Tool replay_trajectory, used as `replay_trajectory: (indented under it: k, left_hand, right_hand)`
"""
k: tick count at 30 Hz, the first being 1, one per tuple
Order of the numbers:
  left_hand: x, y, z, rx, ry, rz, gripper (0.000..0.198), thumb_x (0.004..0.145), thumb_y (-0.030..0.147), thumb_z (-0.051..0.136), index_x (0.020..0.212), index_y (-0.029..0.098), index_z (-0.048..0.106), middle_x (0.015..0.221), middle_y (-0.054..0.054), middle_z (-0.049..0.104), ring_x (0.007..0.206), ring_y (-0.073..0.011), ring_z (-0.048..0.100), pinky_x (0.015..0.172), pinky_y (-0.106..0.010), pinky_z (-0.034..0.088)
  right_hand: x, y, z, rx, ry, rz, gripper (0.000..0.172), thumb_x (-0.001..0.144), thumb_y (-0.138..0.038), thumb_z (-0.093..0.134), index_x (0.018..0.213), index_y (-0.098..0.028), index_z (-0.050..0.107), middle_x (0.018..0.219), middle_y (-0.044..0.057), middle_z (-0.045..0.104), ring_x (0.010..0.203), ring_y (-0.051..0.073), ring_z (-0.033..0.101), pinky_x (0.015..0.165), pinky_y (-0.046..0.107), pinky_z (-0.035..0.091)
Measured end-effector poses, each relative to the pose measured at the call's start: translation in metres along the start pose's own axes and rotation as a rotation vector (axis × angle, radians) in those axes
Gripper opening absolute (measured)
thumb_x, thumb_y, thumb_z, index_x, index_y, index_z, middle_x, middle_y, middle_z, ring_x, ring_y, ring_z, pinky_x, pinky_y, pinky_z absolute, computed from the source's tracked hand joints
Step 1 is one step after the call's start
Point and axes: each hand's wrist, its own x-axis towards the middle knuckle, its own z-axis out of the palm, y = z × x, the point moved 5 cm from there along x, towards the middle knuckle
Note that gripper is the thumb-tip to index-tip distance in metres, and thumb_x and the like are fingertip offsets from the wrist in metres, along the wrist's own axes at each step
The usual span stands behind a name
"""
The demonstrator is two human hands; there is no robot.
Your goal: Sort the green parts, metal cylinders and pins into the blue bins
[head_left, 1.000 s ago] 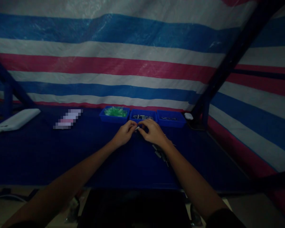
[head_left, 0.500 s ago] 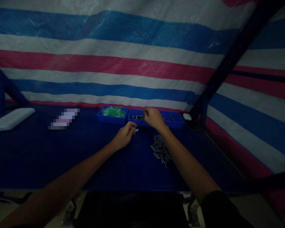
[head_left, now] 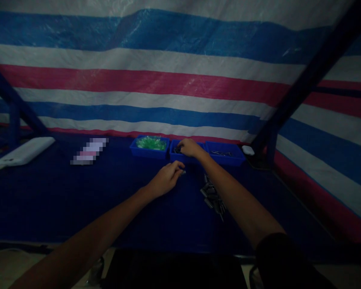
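Observation:
Closed around a small metallic piece, my left hand hovers over the blue table in front of the trays. My right hand reaches into the middle blue tray, its fingers bent down among small dark metal parts; whether it grips one is hidden. To the left stands a blue tray of green and clear plastic pieces. The right blue tray holds thin metal parts. A pile of small metal parts lies on the table, partly behind my right forearm.
On the blue table lie a white device with a cable at the left and a blurred-out phone-like object. A small white case sits at the right, near a dark frame post. Striped sheeting hangs behind.
The view has shifted, moving the table items rightward in the picture. My right hand has moved left relative to the trays, deeper into the middle one. My left hand still holds the small piece.

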Motion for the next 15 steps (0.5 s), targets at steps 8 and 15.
replay_trajectory:
  k: [8, 15]
  left_hand:
    - [0.003, -0.009, -0.015, -0.139, 0.173, -0.086, 0.017, 0.084, 0.024, 0.043, 0.098, 0.017, 0.048, 0.078, -0.002, 0.058, 0.072, -0.0146, 0.056, 0.067, -0.027, 0.043]
    - [0.004, -0.017, -0.006, -0.408, 0.177, -0.156, 0.019, 0.084, 0.027, 0.042, 0.099, 0.016, 0.046, 0.071, 0.001, 0.055, 0.064, -0.0115, 0.055, 0.061, -0.024, 0.043]
  right_hand:
    - [-0.085, -0.040, -0.024, 0.165, 0.345, -0.287, 0.021, 0.081, -0.018, 0.045, 0.097, -0.017, 0.060, 0.088, 0.005, 0.063, 0.084, 0.016, 0.055, 0.078, 0.029, 0.041]
    - [-0.134, -0.049, -0.003, 0.067, 0.304, -0.301, 0.015, 0.082, -0.018, 0.047, 0.095, -0.018, 0.054, 0.085, 0.006, 0.059, 0.081, 0.018, 0.051, 0.074, 0.030, 0.039]
